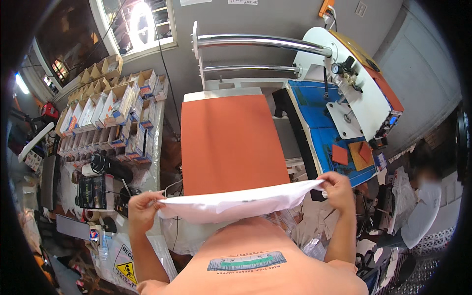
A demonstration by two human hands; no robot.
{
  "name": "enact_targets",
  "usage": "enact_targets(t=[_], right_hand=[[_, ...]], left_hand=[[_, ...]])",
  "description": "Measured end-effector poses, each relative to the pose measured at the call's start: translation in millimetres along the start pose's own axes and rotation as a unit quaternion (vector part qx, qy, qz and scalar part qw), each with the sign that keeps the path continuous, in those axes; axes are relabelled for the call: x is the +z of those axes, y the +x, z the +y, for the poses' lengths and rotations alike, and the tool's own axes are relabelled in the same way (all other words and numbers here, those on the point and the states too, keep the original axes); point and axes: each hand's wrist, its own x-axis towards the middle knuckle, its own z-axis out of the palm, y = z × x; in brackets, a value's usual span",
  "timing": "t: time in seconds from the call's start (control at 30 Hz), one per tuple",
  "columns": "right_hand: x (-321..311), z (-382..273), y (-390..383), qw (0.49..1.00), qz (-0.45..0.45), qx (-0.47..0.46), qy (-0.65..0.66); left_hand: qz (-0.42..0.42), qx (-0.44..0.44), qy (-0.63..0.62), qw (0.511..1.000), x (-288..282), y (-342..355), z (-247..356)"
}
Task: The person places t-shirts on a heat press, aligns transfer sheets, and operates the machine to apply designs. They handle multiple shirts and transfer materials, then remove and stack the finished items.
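Note:
A white T-shirt point(231, 209) hangs stretched between my two hands, in front of my torso. My left hand point(144, 209) pinches one upper corner, and my right hand point(337, 191) grips the opposite corner, held a little higher. A small grey mark shows near the middle of its top edge, and the lower part is folded out of sight. Just beyond the cloth lies the flat orange-red pad point(231, 142) of a heat press; the cloth overlaps its near edge in the view, and I cannot tell whether they touch.
Shiny rails point(260, 43) run behind the pad to the white press head point(344, 73), which stands over a blue platen point(319, 132) with small red pads point(339, 154). Cardboard bins point(118, 105) and a black bottle point(110, 167) crowd the left table. Another person point(423, 211) is at far right.

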Motion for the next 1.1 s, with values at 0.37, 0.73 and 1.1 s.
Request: enact_targets(t=[0.37, 0.73, 1.1], right_hand=[[38.5, -11.7, 278.7, 0.984, -0.084, -0.105, -0.121], [163.3, 81.9, 464.9, 0.989, 0.04, 0.119, -0.078], [186.1, 71.1, 286.8, 0.975, 0.13, -0.103, -0.15]], left_hand=[[-0.026, -0.031, 0.188, 0.981, -1.5, 261.3, -69.4], [0.169, -0.193, 0.139, 0.957, 69.1, 410.4, -175.2], [0.182, 0.051, 0.298, 0.936, 87.4, 260.0, -167.3]])
